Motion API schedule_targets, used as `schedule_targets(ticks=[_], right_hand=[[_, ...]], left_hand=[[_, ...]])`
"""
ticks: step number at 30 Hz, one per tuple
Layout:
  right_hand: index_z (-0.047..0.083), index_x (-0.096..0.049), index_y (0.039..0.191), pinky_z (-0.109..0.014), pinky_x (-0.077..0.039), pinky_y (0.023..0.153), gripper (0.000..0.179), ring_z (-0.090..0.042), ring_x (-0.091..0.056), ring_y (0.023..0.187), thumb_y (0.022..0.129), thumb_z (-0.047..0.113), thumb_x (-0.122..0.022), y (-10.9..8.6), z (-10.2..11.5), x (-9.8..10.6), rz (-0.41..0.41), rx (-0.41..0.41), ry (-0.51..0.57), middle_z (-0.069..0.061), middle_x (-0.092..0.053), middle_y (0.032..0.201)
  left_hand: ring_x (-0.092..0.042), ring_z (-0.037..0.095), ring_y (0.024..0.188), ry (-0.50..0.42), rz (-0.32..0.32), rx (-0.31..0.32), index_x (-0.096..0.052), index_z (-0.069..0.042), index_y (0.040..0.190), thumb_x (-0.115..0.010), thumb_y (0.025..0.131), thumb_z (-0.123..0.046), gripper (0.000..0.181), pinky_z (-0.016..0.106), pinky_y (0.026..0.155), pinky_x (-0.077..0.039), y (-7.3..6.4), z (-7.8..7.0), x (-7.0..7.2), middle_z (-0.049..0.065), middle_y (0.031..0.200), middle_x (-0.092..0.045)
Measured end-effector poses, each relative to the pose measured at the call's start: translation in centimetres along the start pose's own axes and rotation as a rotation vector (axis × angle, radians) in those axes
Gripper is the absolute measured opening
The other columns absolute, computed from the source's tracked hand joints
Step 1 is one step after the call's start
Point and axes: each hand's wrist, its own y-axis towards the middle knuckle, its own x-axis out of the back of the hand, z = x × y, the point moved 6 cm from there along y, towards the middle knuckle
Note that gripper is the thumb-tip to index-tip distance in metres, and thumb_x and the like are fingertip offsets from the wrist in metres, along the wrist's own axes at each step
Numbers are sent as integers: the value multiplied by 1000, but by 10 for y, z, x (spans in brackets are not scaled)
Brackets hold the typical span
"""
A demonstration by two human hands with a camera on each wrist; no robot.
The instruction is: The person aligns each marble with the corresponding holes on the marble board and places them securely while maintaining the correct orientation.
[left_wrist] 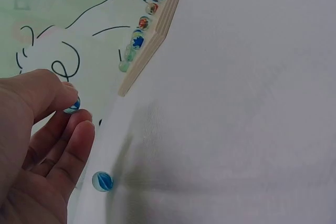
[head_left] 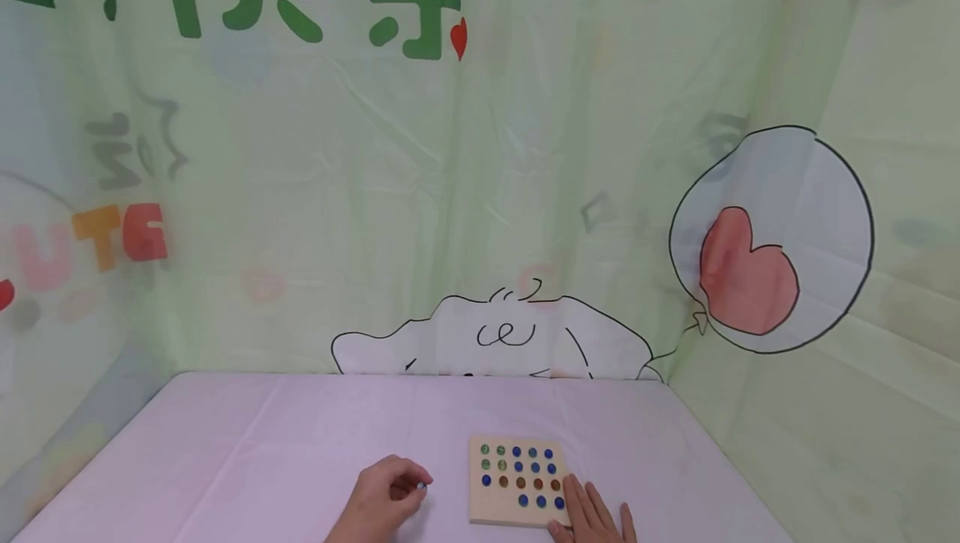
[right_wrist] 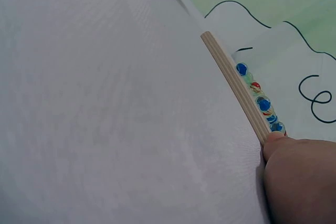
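My left hand (head_left: 383, 496) pinches a blue marble (left_wrist: 72, 106) between thumb and finger, to the left of a pale wooden board (head_left: 495, 513). A second clear marble with blue inside (left_wrist: 102, 181) lies on the table below that hand in the left wrist view. Rows of marbles sit on the board: green ones (head_left: 502, 465) at the back left, blue ones (head_left: 535, 467) at the back right, a mostly red row (head_left: 521, 483), then blue ones at the front right. My right hand (head_left: 591, 516) rests against the board's right front corner, fingers extended, its thumb touching the edge.
A pale cloth covers the table (head_left: 300, 434). Behind it hangs a light green printed curtain (head_left: 420, 193) with a cartoon outline and a balloon drawing (head_left: 772, 243); more curtain encloses the left and right sides.
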Motion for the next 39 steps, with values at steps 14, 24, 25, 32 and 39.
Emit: schedule_targets(ticks=[14, 24, 25, 32, 39], right_hand=[[7, -26, 140, -63, 14, 99, 121, -37, -18, 133, 52, 89, -12, -2, 3, 0, -21, 0, -13, -14, -29, 144], [8, -27, 140, -63, 13, 99, 120, -37, -18, 133, 53, 89, -13, -1, 2, 0, -16, -2, -7, -13, -29, 144], [7, -27, 140, -63, 13, 99, 120, -37, -18, 133, 53, 89, -14, -1, 2, 0, -12, -1, -7, -14, -29, 144], [8, -26, 140, -63, 13, 99, 119, -37, -17, 133, 53, 89, -15, -1, 2, 0, -7, -7, -19, -13, -29, 144], [8, -26, 140, -62, 14, 99, 119, -37, -17, 133, 54, 89, -15, 0, 1, 0, 0, -6, -17, -14, -28, 144]], left_hand=[[-54, 4, 73, -7, 32, 23, -66, -17, 90, -63, 80, -13, 11, 17, 64, -47, 9, -7, -15, -6, 86, -59], [-54, 3, 73, -34, 39, -1, -66, -15, 90, -64, 79, -13, 11, 16, 64, -48, 13, -17, -23, -6, 86, -59], [-54, 3, 73, -35, 40, -8, -66, -15, 90, -64, 79, -13, 11, 16, 64, -48, 14, -18, -24, -6, 86, -59], [-54, 3, 73, -59, 53, -10, -66, -14, 90, -63, 80, -12, 11, 16, 65, -48, 16, -22, -29, -4, 86, -59], [-53, 2, 73, -65, 44, -45, -66, -14, 90, -62, 79, -10, 12, 16, 65, -47, 19, -28, -35, -5, 86, -59]])
